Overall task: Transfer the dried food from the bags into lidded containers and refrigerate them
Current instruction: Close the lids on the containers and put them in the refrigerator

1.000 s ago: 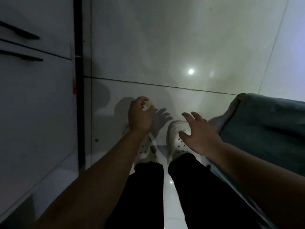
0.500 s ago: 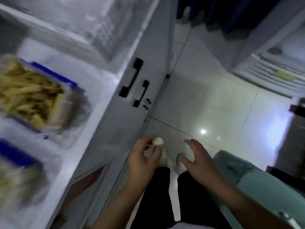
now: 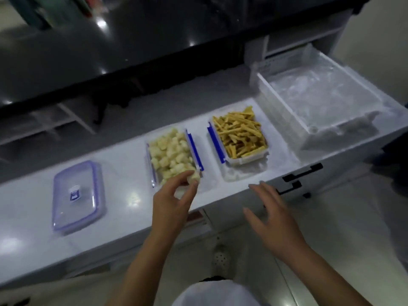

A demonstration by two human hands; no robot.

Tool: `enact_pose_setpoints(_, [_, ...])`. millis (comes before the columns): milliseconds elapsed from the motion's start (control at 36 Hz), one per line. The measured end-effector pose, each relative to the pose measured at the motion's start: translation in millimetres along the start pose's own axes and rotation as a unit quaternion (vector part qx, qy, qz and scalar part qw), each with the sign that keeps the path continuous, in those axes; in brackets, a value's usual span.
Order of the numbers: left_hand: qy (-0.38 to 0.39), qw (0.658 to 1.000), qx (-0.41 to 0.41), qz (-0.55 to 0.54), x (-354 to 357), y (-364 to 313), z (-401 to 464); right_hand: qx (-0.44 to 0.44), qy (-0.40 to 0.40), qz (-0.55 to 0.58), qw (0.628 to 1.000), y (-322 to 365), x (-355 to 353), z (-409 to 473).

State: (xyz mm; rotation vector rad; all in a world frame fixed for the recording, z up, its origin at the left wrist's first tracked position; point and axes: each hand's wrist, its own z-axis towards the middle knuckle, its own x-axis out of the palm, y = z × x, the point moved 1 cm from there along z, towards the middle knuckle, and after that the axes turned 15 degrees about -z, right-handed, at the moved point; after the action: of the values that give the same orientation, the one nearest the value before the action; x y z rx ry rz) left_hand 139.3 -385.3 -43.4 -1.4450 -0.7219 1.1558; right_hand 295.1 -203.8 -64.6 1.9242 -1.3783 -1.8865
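Observation:
Two open clear containers with blue clips stand on the white counter [image 3: 123, 195]. The left container [image 3: 171, 155] holds pale puffed pieces. The right container [image 3: 239, 138] holds yellow-orange sticks. My left hand [image 3: 174, 199] pinches one pale puffed piece [image 3: 193, 176] between thumb and fingers at the near end of the left container. My right hand [image 3: 269, 215] hovers with fingers spread, off the counter's front edge, holding nothing. A clear lid with blue rim [image 3: 77, 195] lies flat on the counter to the left.
A frosted white freezer drawer [image 3: 320, 93] stands pulled out at the right end of the counter. Black handles [image 3: 298, 180] sit on the cabinet front below. A dark glossy wall runs behind the counter. My shoe [image 3: 220, 258] is on the tiled floor.
The view swung up from the floor to the counter. My left hand rose from the floor with the pale piece and now holds it at the left container. My right hand rose alongside, still spread.

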Motion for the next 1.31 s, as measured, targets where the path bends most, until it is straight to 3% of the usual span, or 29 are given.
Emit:
enact_pose_setpoints(194, [-0.037, 0.995, -0.038, 0.084, -59, 43, 46, 0.010, 0.039, -0.002, 0.999, 32, 21, 11])
enact_pose_setpoints(306, [0.017, 0.986, -0.056, 0.158, -63, 56, 68, 0.017, 0.024, -0.022, 0.999, 41, 22, 22])
enact_pose_setpoints(444, [-0.012, 0.992, -0.020, 0.128, -56, 65, 68, 0.028, -0.008, -0.024, 0.999, 55, 21, 32])
enact_pose_setpoints(583, [-0.094, 0.991, -0.079, 0.053, -65, 75, 54, 0.003, 0.017, -0.037, 0.999, 70, 17, 34])
enact_pose_setpoints(667, [-0.171, 0.972, -0.124, 0.108, -96, 87, 53, -0.035, 0.021, -0.056, 0.998, 81, 18, 42])
enact_pose_setpoints(778, [-0.235, 0.917, -0.218, 0.237, -161, 105, 51, -0.113, 0.063, -0.129, 0.983, 93, 30, 58])
enact_pose_setpoints(889, [-0.235, 0.865, -0.350, 0.271, -224, 121, 44, -0.184, 0.120, -0.197, 0.955, 102, 45, 69])
enact_pose_setpoints(972, [-0.212, 0.854, -0.417, 0.229, -245, 128, 40, -0.213, 0.141, -0.213, 0.943, 107, 54, 74])
enact_pose_setpoints(1139, [-0.162, 0.836, -0.443, 0.280, -244, 129, 43, -0.238, 0.163, -0.208, 0.935, 112, 59, 79])
enact_pose_setpoints(1306, [-0.177, 0.829, -0.437, 0.300, -236, 124, 52, -0.255, 0.151, -0.196, 0.935, 119, 53, 85])
